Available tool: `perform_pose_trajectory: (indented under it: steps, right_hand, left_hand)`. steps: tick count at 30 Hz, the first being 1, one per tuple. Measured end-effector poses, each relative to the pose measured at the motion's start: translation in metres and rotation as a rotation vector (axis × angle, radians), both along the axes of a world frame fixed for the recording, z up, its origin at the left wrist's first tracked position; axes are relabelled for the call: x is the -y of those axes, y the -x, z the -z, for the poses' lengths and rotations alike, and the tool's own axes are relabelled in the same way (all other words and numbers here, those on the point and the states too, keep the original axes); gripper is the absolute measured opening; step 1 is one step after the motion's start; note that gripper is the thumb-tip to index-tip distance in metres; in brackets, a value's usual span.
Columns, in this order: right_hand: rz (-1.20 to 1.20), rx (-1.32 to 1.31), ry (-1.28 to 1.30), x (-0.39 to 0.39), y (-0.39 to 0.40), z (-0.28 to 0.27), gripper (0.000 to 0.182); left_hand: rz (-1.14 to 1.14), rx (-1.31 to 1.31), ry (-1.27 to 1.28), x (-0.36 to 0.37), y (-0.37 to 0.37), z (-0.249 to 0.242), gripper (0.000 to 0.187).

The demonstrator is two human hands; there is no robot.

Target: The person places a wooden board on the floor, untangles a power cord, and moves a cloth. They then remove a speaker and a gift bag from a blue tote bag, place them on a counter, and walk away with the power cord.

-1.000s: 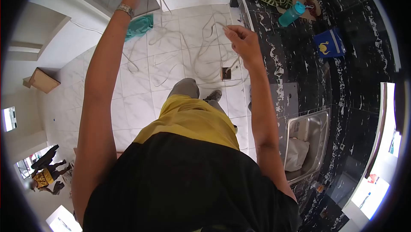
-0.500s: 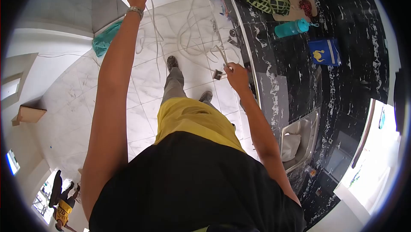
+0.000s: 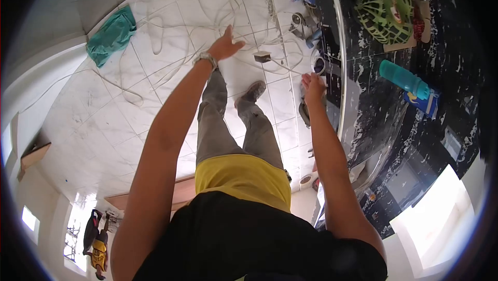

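Note:
My left hand (image 3: pixel 225 46) is over the floor with thumb and fingers apart and nothing in it. Beneath and around it, long loops of pale cable (image 3: pixel 158 42) lie on the tiles. My right hand (image 3: pixel 314 88) hovers by the counter's front edge, its fingers loosely bent and slightly apart. No cable visibly runs through it, though a cable loop passes close to its fingertips. A small dark box with a pale top (image 3: pixel 262 56), with cable attached, rests on the floor between my hands. A white ring-shaped object (image 3: pixel 318 65) is just beyond my right hand.
A green bag (image 3: pixel 111 37) lies on the floor at left. On the black marbled counter (image 3: pixel 363 73) are a teal bottle (image 3: pixel 404 80), a blue packet (image 3: pixel 423 103) and a green woven-pattern bag (image 3: pixel 384 9). Another person (image 3: pixel 98 252) stands in the distance.
Both hands held cable before. My left hand has come down and right, letting its cable go. My right hand has shifted right and lower, and its raised cable length is gone. The view has tilted.

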State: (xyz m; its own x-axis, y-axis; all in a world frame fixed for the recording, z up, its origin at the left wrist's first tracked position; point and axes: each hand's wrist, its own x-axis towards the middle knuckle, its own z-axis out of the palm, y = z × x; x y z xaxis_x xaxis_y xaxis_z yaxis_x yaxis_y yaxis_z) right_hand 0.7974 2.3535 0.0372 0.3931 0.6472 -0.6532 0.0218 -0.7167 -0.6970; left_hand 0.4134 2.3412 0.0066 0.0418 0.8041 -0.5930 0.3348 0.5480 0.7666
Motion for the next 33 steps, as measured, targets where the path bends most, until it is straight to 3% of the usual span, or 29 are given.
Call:
perform_pose_trajectory:
  steps: [3,5,6,8,9,12,13,14,16,18,20,21,24,25,26,28,30,31,33]
  right_hand:
    - [0.115,0.151,-0.079,-0.027,-0.026,0.073,0.036]
    - [0.238,0.268,-0.208,-0.041,-0.033,0.100,0.034]
    - [0.329,0.318,-0.311,-0.050,-0.032,0.109,0.033]
    - [0.101,0.741,-0.286,-0.063,-0.034,0.105,0.031]
    - [-0.028,0.933,-0.285,-0.076,-0.032,0.111,0.030]
    - [-0.179,1.058,-0.447,-0.102,-0.032,0.144,0.027]
    - [-0.250,1.037,-0.631,-0.103,-0.026,0.160,0.024]
    - [-0.418,1.054,-0.709,-0.104,-0.030,0.179,0.026]
    - [-0.614,1.069,-0.556,-0.094,-0.037,0.224,0.034]
    - [-0.672,0.929,-0.277,-0.076,-0.025,0.242,0.042]
    - [-0.839,0.808,-0.261,-0.063,-0.013,0.260,0.051]
    - [-0.864,0.738,-0.118,-0.065,-0.002,0.258,0.055]
    - [-0.906,0.657,0.114,-0.068,0.012,0.268,0.068]
    - [-0.903,0.673,0.196,-0.068,0.019,0.264,0.068]
    - [-0.899,0.689,0.276,-0.068,0.023,0.259,0.069]
    - [-0.990,0.661,0.303,-0.064,0.030,0.245,0.069]
    - [-1.126,0.660,0.249,-0.051,0.032,0.227,0.065]
    - [-1.061,0.525,0.272,-0.030,0.026,0.222,0.062]
    - [-0.955,0.274,0.305,0.014,0.016,0.201,0.057]
  left_hand:
    - [-0.215,0.187,0.121,0.093,-0.032,0.058,0.077]
    - [-0.500,0.248,0.311,0.168,-0.037,0.092,0.060]
    - [-0.540,0.259,0.300,0.236,-0.036,0.144,0.052]
    - [-0.389,0.073,0.315,0.365,-0.015,0.175,0.048]
    - [-0.740,0.225,0.688,0.377,-0.006,0.138,0.045]
    - [-0.727,-0.008,0.880,0.487,0.022,0.116,0.038]
    - [-0.705,-0.059,0.938,0.502,0.029,0.100,0.036]
    - [-0.696,-0.081,1.018,0.508,0.036,0.085,0.036]
    - [-0.708,-0.111,1.049,0.516,0.040,0.066,0.033]
    - [-0.753,-0.072,1.049,0.514,0.038,0.058,0.033]
    - [-0.800,0.006,1.035,0.497,0.026,0.058,0.035]
    - [-0.826,0.052,1.025,0.480,0.013,0.061,0.036]
    - [-0.862,0.341,0.945,0.418,-0.028,0.062,0.036]
    - [-0.744,0.331,0.975,0.386,-0.040,0.060,0.035]
    - [-0.632,0.234,0.780,0.384,-0.056,0.071,0.036]
    - [-0.141,-0.135,0.599,0.368,-0.069,0.070,0.040]
    - [-0.146,-0.147,0.536,0.374,-0.067,0.068,0.042]
    - [-0.155,-0.155,0.494,0.371,-0.064,0.064,0.043]
    - [-0.486,0.156,0.512,0.357,-0.046,0.030,0.044]
